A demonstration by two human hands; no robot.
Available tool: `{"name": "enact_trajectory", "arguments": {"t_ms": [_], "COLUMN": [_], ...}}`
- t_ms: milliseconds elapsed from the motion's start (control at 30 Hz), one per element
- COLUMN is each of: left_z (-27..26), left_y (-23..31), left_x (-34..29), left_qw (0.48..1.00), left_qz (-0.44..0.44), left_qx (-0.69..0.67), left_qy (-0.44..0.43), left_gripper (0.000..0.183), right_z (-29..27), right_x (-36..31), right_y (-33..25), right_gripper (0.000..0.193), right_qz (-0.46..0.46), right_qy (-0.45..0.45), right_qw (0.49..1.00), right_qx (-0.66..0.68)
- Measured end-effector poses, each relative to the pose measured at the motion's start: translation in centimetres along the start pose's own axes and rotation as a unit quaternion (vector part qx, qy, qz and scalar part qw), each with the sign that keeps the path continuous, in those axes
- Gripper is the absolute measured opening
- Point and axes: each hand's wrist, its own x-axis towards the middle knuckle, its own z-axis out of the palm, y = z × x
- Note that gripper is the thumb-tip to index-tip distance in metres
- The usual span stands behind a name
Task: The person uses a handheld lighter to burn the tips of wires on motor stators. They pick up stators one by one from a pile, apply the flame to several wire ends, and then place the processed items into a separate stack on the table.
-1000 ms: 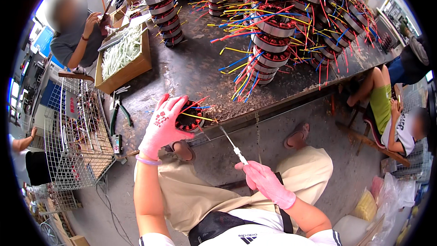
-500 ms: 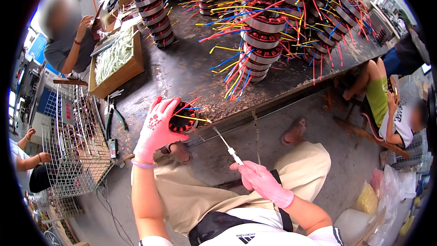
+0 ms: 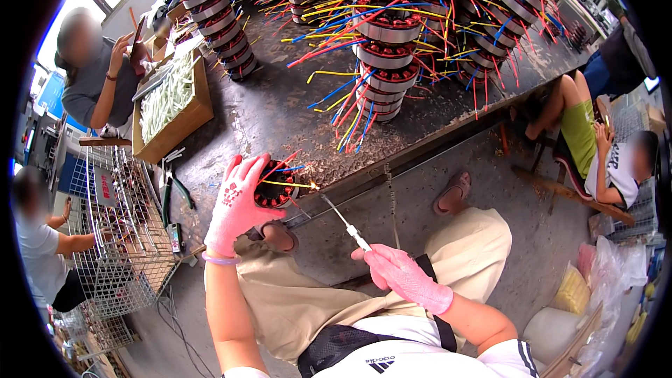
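Note:
My left hand [image 3: 236, 204], in a pink-and-white glove, grips a round motor stator [image 3: 276, 183] with copper windings and red, yellow and blue leads, held at the table's front edge. My right hand [image 3: 402, 276], in a pink glove, holds a thin metal-tipped tool [image 3: 344, 221] with a white handle. The tool's tip touches the stator's leads, where a small spark or glow shows.
The dark worktable [image 3: 280, 108] carries stacks of stators [image 3: 383, 56] with coloured wires and a wooden box of white sleeves [image 3: 171, 101]. Pliers [image 3: 171, 192] lie at the left edge. A wire cage cart [image 3: 122, 238] stands left. People sit at the far left, the lower left and the right.
The view has shifted slightly. Both hands keep their hold, and the tool tip stays at the stator's leads.

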Motion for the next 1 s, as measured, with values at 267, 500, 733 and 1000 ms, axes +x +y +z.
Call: {"name": "enact_trajectory", "arguments": {"t_ms": [267, 500, 733, 1000], "left_z": [0.02, 0.09, 0.20, 0.15], "left_y": [-0.05, -0.07, -0.04, 0.06], "left_x": [0.11, 0.14, 0.19, 0.16], "left_qw": [1.000, 1.000, 1.000, 1.000], "left_qz": [0.011, 0.016, 0.015, 0.006], "left_qx": [-0.011, -0.010, -0.010, -0.005], "left_qy": [0.003, 0.006, 0.005, 0.000], "left_gripper": [0.095, 0.096, 0.096, 0.099], "right_z": [-0.14, -0.17, -0.20, -0.27], "right_x": [-0.12, -0.03, -0.09, -0.12], "right_y": [0.08, 0.07, 0.06, -0.02], "right_gripper": [0.030, 0.030, 0.030, 0.030], "right_qz": [-0.001, 0.002, 0.006, 0.008], "right_qy": [-0.003, -0.005, -0.001, 0.001], "right_qw": [1.000, 1.000, 1.000, 1.000], "right_qx": [-0.012, -0.004, -0.010, 0.000]}}
